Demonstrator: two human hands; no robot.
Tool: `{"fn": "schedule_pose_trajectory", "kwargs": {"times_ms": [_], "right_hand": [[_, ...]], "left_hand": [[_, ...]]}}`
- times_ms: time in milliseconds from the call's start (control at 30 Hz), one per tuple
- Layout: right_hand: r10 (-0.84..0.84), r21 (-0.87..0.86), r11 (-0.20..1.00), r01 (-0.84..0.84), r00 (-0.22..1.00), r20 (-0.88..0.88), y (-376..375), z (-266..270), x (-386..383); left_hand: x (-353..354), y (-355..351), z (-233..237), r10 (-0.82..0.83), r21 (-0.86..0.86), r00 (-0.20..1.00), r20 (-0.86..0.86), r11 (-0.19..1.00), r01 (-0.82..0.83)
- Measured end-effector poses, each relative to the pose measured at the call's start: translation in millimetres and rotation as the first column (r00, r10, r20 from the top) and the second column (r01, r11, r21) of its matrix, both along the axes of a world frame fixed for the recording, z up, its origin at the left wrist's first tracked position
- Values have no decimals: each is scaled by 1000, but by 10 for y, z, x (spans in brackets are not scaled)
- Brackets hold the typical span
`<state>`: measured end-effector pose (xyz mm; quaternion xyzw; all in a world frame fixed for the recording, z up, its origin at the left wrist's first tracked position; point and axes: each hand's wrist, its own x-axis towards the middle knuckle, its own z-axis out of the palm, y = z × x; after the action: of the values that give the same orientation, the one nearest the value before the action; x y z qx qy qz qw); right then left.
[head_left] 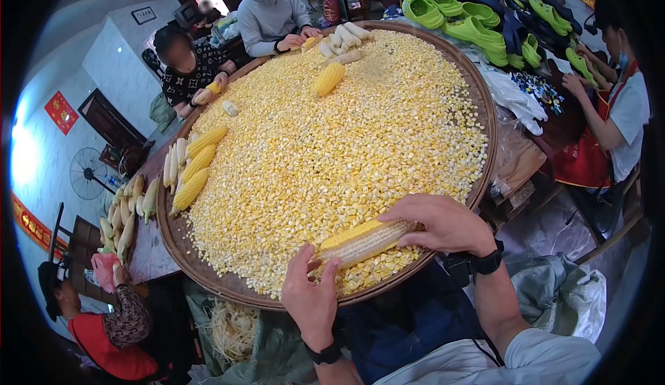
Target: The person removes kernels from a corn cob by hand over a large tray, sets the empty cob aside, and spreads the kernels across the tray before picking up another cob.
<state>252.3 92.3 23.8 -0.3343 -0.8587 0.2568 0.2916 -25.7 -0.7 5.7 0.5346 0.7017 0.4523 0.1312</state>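
Corn cob, partly bared of its kernels, lay slantwise between the two hands, over the near edge of a big round tray. The left hand came up from below, thumb and fingers part-curled about the cob's left end. The right hand reached in from the right, wrist bent, its fingers and thumb closed on the other end. Loose kernels covered most of the tray, with yellow cobs at its left and pale stripped cobs at its far side. Below, a sack held husks.
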Motion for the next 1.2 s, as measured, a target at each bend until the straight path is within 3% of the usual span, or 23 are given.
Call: {"fn": "schedule_pose_trajectory", "kwargs": {"times_ms": [133,733,1200], "right_hand": [[-2,10,1000,2,1000,-3,1,-5,-1],[6,0,1000,-6,1000,-2,1,3,4],[9,-7,1000,-9,1000,6,7,-2,9]], "left_hand": [[-81,25,-109,-66,36,994,-86,997,70],[-97,20,-61,-82,34,996,-38,996,83],[-27,9,2,-1,-62,1000,-10,998,1]]}}
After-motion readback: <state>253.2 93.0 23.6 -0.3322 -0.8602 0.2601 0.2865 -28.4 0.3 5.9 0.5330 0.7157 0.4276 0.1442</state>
